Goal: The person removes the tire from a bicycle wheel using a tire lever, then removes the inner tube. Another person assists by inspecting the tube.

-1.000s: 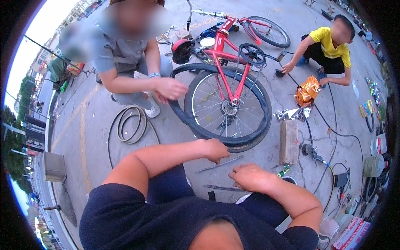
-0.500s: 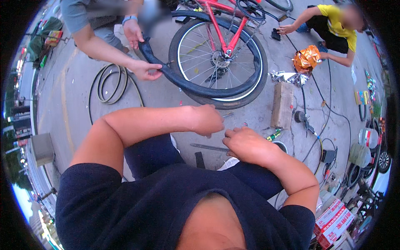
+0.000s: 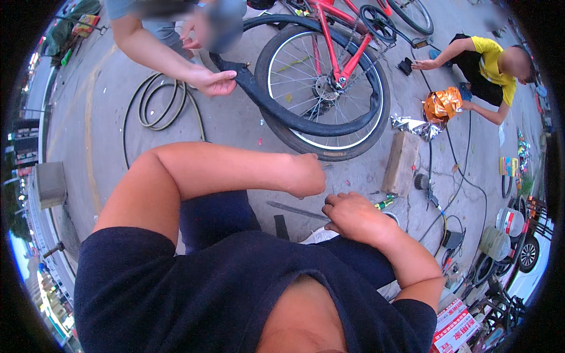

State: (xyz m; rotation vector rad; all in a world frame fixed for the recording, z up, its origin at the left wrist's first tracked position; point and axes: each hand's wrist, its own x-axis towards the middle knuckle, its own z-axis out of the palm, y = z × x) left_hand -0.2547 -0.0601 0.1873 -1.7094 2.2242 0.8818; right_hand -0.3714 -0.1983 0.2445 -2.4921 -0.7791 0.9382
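My left hand (image 3: pixel 307 176) is closed in a fist, its back toward me, in front of the bicycle wheel's near edge; anything in its fingers is hidden. Just right of it and slightly nearer, my right hand (image 3: pixel 355 219) has curled fingers pointing at the left one; what they pinch, if anything, is too small to name. The bicycle wheel (image 3: pixel 353 152) belongs to a red bicycle (image 3: pixel 329 50) lying on its side. A black inner tube (image 3: pixel 259 97) lies across the wheel, its left part pinched by another person's hand (image 3: pixel 215 81).
A flat metal bar (image 3: pixel 294 210), a green-handled screwdriver (image 3: pixel 384 203) and a wooden block (image 3: pixel 402 163) lie close by. Left is a coiled hose (image 3: pixel 141 109). A person in yellow (image 3: pixel 494 67) crouches far right beside an orange foil bag (image 3: pixel 442 105). Cables cross the ground at right.
The view has shifted, so the bicycle appears farther right. One of the other person's hands has drawn back from the inner tube. My hands stay close together, still curled.
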